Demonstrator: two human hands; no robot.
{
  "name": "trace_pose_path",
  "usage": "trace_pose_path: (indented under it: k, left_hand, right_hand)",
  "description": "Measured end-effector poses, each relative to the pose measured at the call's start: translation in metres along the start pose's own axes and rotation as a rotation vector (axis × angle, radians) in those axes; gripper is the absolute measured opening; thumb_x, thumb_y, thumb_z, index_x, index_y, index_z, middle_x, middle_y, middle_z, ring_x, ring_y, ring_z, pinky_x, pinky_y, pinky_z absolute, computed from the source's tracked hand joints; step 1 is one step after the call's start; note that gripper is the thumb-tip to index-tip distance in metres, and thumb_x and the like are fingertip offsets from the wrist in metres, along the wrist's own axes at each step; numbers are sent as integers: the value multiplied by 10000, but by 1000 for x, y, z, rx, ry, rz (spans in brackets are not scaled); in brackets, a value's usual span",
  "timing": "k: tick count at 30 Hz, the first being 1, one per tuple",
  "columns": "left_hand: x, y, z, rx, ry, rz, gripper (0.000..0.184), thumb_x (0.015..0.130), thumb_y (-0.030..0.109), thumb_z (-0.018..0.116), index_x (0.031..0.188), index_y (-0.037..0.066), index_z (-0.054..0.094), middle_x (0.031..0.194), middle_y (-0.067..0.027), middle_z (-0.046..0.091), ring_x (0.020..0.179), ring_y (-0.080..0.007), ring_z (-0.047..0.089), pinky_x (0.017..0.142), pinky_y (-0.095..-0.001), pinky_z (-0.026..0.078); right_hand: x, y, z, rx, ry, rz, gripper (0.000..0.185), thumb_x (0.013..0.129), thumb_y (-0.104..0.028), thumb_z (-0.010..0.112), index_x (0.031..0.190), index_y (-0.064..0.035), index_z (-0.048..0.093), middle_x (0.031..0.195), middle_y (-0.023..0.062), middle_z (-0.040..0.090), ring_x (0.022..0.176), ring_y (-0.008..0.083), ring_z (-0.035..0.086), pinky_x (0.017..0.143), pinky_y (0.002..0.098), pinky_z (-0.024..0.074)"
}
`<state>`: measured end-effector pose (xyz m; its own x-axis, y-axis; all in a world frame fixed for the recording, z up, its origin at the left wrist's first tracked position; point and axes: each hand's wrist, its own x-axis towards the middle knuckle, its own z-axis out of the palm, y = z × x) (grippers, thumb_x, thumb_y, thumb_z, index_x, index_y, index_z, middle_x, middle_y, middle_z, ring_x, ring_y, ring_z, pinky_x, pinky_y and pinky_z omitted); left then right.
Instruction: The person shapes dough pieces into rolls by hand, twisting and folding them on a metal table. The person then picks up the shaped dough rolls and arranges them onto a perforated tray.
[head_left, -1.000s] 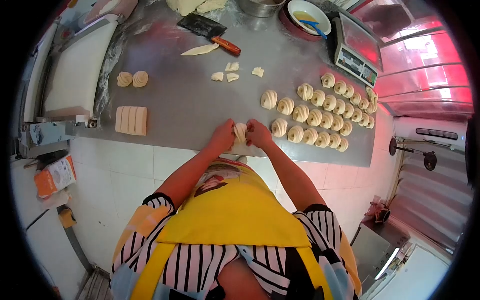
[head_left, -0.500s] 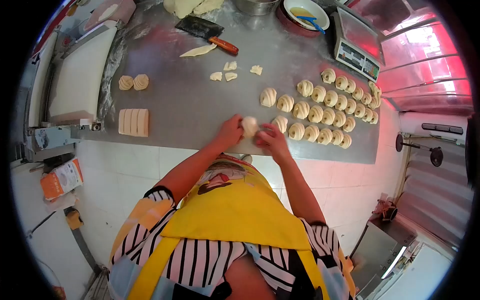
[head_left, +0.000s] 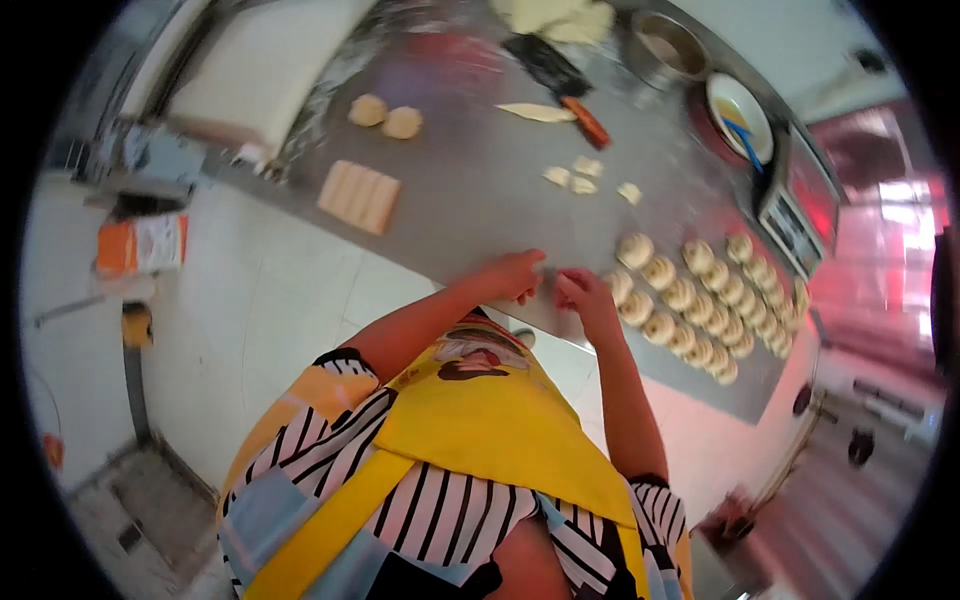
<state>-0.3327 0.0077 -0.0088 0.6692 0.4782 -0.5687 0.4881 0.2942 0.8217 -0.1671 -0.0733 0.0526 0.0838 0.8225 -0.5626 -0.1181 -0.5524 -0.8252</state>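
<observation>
My left hand (head_left: 515, 276) is over the table's front edge, its fingers apart and nothing visible in them. My right hand (head_left: 584, 294) is just to its right, its fingers blurred and partly hidden; what they hold, if anything, cannot be made out. Close beside my right hand lies a coiled dough roll (head_left: 618, 287), at the left end of a front row. Several more rolls (head_left: 679, 294) stand in rows to the right. At the left are a sliced dough slab (head_left: 359, 196) and two dough coils (head_left: 402, 123). Small dough scraps (head_left: 584, 185) lie mid-table.
A cleaver (head_left: 560, 78) with a red handle lies beside a dough strip (head_left: 536, 112). Behind are a dough mass (head_left: 560, 18), a metal bowl (head_left: 664, 48) and a white bowl (head_left: 722, 95). A scale (head_left: 792, 228) stands right, a rolling machine (head_left: 262, 70) left.
The view has turned and shifted. The roll that was between my hands is no longer there, and the front row has one more roll at its left end. My left hand's fingers have spread.
</observation>
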Motion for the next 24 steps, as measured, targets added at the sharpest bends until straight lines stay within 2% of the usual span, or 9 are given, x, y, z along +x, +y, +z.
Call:
trace_pose_path:
  k: [2,4,6,8,11,14,17,20,24]
  left_hand:
    - [-24,-52,-25,-168,81,22,362,861,117,506,1202,23,430,725,-97,600,514,-160,567,462,-288,454]
    - [-59,-69,-47,-324,221,-36,311,856,125,516,1148,22,478,715,-83,594,513,-147,559,453,-280,441]
    - [-91,-82,-63,-416,357,-44,268,853,130,526,1098,20,514,709,-73,590,515,-137,554,444,-272,428]
    - [-116,-93,-72,-443,499,-8,232,851,133,535,1052,18,537,707,-67,588,522,-131,554,437,-263,416]
    - [-133,-105,-78,-622,589,-71,230,850,145,548,1037,9,548,716,-67,594,519,-129,558,428,-253,406]
    - [-122,-114,-80,-716,501,1,248,859,146,548,1065,8,537,751,-76,608,576,-141,585,489,-252,442]
    - [-102,-91,-89,-1087,417,112,271,858,117,550,1109,21,520,850,-83,616,729,-152,609,627,-255,477]
    - [-76,-80,-108,-1506,315,597,298,868,137,577,1151,71,511,1079,-80,580,971,-183,561,810,-300,459]
    - [-62,-49,-113,-1072,219,426,375,845,98,589,1203,73,480,1150,-80,539,1034,-203,533,882,-343,438]
  right_hand:
    - [57,-25,46,-237,-191,-37,358,836,-227,625,1085,24,569,797,38,592,674,104,542,624,248,464]
    - [114,-45,102,-255,-353,21,393,800,-251,661,1078,16,583,796,31,593,673,118,543,606,250,452]
    - [166,-54,166,-344,-387,-14,454,746,-269,707,1075,20,585,805,49,600,650,140,544,598,270,451]
    - [209,-62,219,-881,-416,-203,469,696,-275,739,1023,24,587,806,77,598,661,155,550,611,307,463]
    - [231,-50,273,-1257,-442,-422,446,649,-274,766,927,14,570,757,83,567,653,152,541,614,326,463]
    - [220,-32,285,-1173,-211,-595,407,633,-237,776,884,-3,556,778,85,550,714,146,544,629,328,462]
    - [189,-54,262,-833,-383,-288,543,597,-211,792,1022,14,540,953,152,589,887,275,576,781,339,476]
    - [142,-72,203,-319,-279,-272,464,659,-147,762,1025,33,540,948,118,584,872,224,581,769,325,499]
    - [93,-77,114,26,-220,83,356,740,-111,713,1005,39,529,948,91,571,857,185,574,759,311,515]
